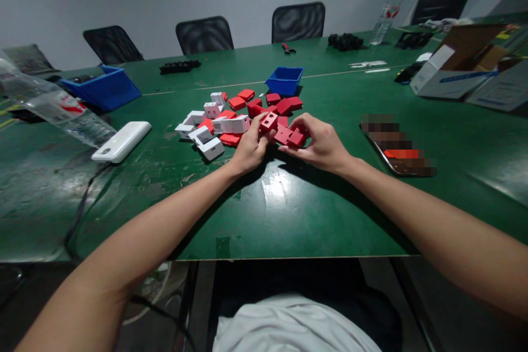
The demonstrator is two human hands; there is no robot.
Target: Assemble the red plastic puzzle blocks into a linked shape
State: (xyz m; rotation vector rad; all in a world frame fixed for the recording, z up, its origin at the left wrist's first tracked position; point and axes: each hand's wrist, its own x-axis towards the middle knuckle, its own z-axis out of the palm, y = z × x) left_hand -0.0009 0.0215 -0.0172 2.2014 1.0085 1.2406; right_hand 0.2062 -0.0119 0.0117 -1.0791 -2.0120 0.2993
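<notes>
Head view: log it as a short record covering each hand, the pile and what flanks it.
Left hand: holding a red block with two dark holes in its face
Right hand: gripping a red piece; whether it joins the one beside it is unclear
Pile: white pieces mainly left, loose red pieces mainly centre and right
Behind pile: small blue bin
Left side: white slab, water bottle
Right side: flat, partly pixelated object
Surface: green table

Red blocks between fingers
</notes>
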